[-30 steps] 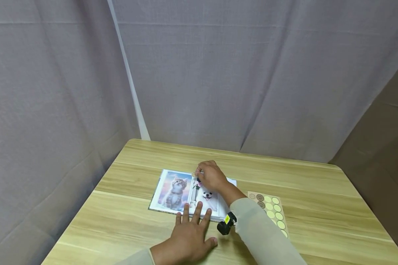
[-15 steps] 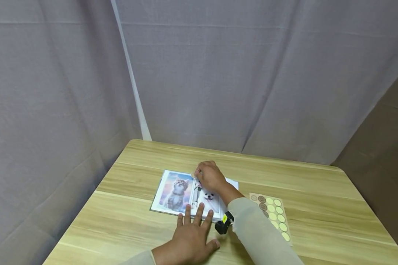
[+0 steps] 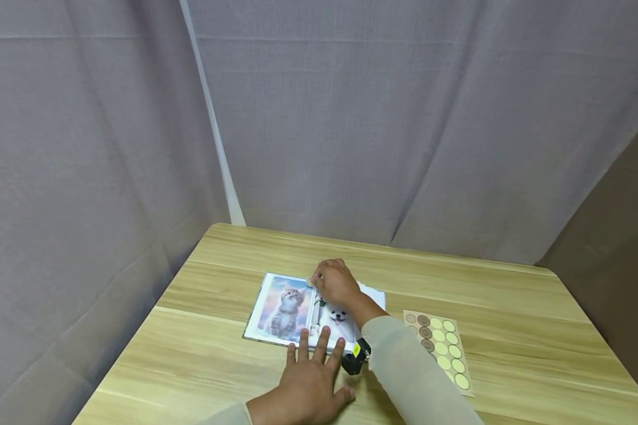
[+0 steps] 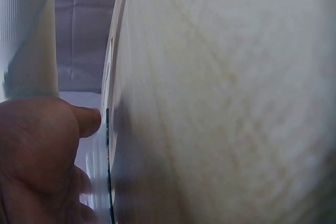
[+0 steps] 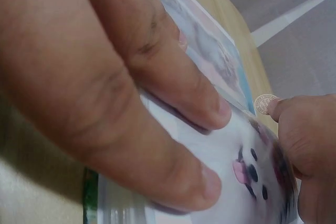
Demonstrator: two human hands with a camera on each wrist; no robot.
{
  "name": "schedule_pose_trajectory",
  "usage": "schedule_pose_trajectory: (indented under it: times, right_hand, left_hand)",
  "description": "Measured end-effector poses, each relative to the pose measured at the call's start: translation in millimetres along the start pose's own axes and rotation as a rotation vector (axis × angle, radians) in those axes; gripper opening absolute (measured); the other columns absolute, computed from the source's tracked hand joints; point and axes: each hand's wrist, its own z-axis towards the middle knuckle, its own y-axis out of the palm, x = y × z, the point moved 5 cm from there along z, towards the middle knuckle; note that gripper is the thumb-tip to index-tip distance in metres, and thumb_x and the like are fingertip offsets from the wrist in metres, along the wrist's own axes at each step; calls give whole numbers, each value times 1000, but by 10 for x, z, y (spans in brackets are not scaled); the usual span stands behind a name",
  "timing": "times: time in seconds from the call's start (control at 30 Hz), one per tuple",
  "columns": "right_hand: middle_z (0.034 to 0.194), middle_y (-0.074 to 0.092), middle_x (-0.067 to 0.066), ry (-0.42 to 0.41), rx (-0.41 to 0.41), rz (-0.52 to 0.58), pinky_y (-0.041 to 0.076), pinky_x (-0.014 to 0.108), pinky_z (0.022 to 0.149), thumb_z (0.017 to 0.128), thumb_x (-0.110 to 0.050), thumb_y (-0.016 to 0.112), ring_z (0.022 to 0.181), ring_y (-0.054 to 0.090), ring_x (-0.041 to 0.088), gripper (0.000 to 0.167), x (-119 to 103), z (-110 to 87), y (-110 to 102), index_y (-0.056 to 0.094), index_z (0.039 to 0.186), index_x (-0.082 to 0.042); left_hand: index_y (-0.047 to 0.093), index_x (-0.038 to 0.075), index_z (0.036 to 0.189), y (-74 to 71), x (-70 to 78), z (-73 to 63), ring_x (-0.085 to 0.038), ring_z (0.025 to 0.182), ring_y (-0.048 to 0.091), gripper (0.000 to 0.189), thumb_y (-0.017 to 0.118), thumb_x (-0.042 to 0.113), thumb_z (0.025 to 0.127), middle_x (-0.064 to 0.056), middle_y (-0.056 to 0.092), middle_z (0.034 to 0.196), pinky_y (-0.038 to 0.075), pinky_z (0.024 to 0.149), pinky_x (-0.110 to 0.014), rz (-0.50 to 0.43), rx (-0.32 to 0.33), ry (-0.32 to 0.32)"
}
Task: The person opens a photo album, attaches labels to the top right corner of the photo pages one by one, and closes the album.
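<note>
A photo album (image 3: 252, 330) lies spread on the table, a kitten picture (image 3: 283, 310) on its left page and a white dog picture (image 3: 337, 321) on its right. My left hand (image 3: 311, 383) rests flat with fingers spread, fingertips on the lower edge of the right page. At the top of the album's middle fold, my right hand (image 3: 336, 283) pinches a small round sticker (image 5: 264, 104) with printed lettering between thumb and finger. The right hand and forearm cover part of the dog page. In the left wrist view the left hand (image 4: 42, 150) is beside the album's edge.
To the right of the album lies a sticker sheet (image 3: 465, 369) with several round yellowish spots and a few brown stickers. The wooden table (image 3: 537, 330) is backed by grey curtains (image 3: 319, 130). A small black camera (image 3: 353, 360) hangs at the right wrist.
The head view has shifted slightly, so the album and sheet appear a little further right. The right hand stays at the top of the fold with the sticker; the left hand keeps its place.
</note>
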Motion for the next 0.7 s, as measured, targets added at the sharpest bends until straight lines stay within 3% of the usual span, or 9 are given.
schedule_pose_trajectory:
  times: [0.7]
  right_hand:
    - [152, 48, 9, 73, -50, -39, 32, 48, 116, 107, -30, 55, 144, 34, 28, 19, 10, -18, 73, 69, 106, -17]
  left_hand:
    - [27, 28, 164, 33, 15, 3, -53, 148, 18, 88, 45, 77, 93, -11, 16, 170, 29, 111, -69, -19, -23, 16]
